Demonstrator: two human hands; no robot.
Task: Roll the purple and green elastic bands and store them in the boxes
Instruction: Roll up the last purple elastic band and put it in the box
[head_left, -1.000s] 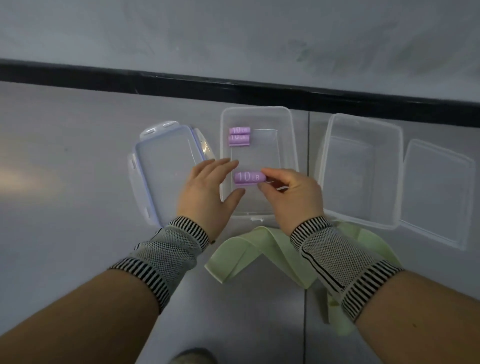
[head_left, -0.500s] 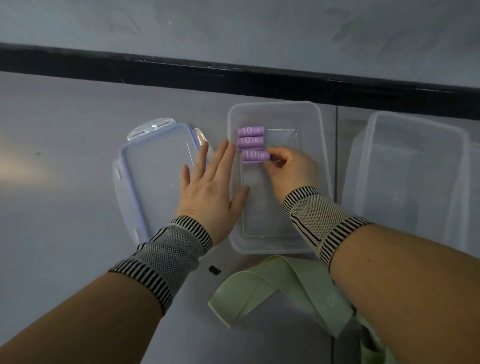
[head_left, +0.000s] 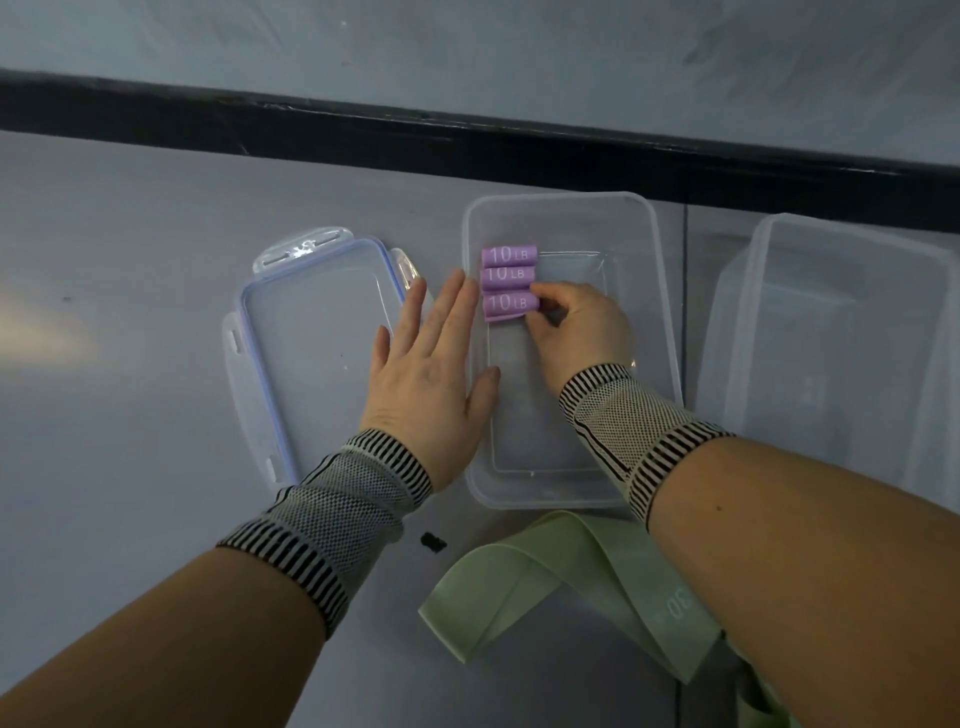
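Note:
Three rolled purple bands marked "10 LB" lie side by side at the far left of a clear plastic box. My right hand is inside the box and pinches the right end of the nearest purple roll. The other two purple rolls lie just beyond it. My left hand lies flat with straight fingers against the box's left outer wall. Unrolled green bands lie on the table in front of the box, partly hidden under my right forearm.
A clear lid with a blue seal lies left of the box, partly under my left hand. A second clear box stands to the right. A black strip runs along the table's far edge. A small dark speck lies near the green bands.
My right hand carried the third purple roll from above the box's front part to beside the other two rolls. My left hand flattened against the box's side. The view has shifted closer.

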